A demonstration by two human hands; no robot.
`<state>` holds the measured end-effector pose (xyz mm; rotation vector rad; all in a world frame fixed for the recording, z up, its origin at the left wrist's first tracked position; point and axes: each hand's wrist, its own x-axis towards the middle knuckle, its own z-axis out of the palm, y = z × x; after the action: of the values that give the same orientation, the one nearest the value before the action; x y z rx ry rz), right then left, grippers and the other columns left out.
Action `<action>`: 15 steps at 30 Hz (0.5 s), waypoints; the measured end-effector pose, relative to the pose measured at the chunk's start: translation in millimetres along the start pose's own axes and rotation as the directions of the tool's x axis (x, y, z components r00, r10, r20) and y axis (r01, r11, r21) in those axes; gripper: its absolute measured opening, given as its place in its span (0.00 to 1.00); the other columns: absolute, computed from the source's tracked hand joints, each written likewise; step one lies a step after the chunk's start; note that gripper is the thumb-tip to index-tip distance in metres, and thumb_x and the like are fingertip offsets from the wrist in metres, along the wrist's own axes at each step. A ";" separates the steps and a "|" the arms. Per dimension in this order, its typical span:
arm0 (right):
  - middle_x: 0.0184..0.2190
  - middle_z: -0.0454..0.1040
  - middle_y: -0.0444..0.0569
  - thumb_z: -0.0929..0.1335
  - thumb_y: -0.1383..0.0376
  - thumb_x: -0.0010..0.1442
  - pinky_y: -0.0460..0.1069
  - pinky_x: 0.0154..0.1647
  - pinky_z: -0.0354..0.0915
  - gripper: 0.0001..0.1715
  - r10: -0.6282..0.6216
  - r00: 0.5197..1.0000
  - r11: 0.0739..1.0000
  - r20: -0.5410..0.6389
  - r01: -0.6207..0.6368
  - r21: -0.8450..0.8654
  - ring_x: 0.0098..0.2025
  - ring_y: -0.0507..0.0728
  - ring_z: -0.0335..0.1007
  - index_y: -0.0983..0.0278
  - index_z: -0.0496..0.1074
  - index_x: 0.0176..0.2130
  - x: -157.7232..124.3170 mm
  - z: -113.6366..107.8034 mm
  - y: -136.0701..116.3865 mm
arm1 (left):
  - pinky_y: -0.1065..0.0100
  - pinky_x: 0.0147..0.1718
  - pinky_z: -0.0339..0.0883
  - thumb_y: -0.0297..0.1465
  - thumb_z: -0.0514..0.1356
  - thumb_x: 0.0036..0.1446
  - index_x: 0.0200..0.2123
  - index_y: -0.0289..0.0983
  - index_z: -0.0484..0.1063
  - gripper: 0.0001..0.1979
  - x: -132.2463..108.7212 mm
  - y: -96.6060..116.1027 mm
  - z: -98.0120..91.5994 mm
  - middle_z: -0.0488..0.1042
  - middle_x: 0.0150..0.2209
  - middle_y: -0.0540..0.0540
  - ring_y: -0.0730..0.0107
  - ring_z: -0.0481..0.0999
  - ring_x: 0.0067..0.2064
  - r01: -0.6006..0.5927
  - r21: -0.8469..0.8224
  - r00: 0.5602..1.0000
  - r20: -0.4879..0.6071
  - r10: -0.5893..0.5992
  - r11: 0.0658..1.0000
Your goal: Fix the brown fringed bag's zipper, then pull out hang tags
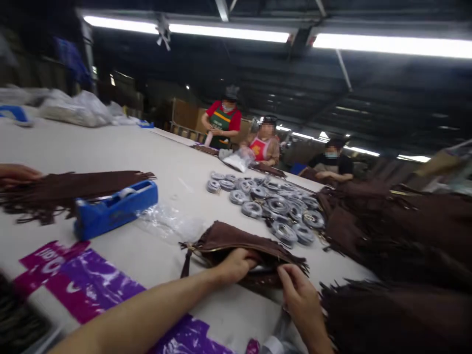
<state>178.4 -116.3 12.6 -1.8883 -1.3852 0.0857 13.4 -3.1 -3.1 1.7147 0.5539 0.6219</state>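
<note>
Big white table (pixel 121 147) fills a dim workshop under long lights. Near the front edge lies a brown fringed bag (pixel 236 241). My left hand (pixel 236 265) is tucked in its open mouth, fingers curled on the edge. My right hand (pixel 300 297) pinches the rim beside it. Best to hold the mouth wide and pull gently, so the fringe stays neat

White lettering shows on the purple plastic bag (pixel 70 280) lying on the table's near left corner; it is blurred and cut off, so no word can be read.
</note>
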 end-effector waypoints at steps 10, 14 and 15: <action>0.13 0.60 0.37 0.61 0.45 0.59 0.46 0.18 0.56 0.22 0.089 0.990 0.947 0.106 -0.118 0.300 0.15 0.52 0.58 0.59 0.66 0.32 3.2 -7.0 -10.3 | 0.61 0.48 0.66 0.41 0.55 0.60 0.47 0.30 0.75 0.21 -4.6 27.1 -18.7 0.75 0.48 0.39 0.61 0.73 0.47 0.104 -0.087 0.988 0.120 -0.093 0.991; 0.12 0.61 0.37 0.60 0.46 0.60 0.47 0.19 0.57 0.20 0.137 0.984 0.962 0.114 -0.160 0.221 0.15 0.54 0.60 0.58 0.65 0.33 5.3 -7.7 -2.1 | 0.60 0.43 0.71 0.45 0.59 0.58 0.56 0.33 0.66 0.28 -11.2 74.8 -73.0 0.68 0.56 0.32 0.57 0.75 0.49 0.185 -0.098 0.948 0.281 -0.151 0.978; 0.12 0.61 0.37 0.59 0.46 0.59 0.47 0.19 0.57 0.20 0.143 0.983 0.965 0.117 -0.164 0.203 0.15 0.54 0.61 0.58 0.65 0.33 6.1 -9.0 -0.8 | 0.61 0.42 0.72 0.44 0.60 0.59 0.56 0.34 0.66 0.27 -12.6 91.0 -87.2 0.70 0.54 0.33 0.59 0.76 0.47 0.111 -0.136 0.969 0.237 -0.076 0.985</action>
<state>184.5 -116.0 21.6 -1.8293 -1.2401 0.3965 -50.3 31.9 100.6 1.5843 0.4103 0.3794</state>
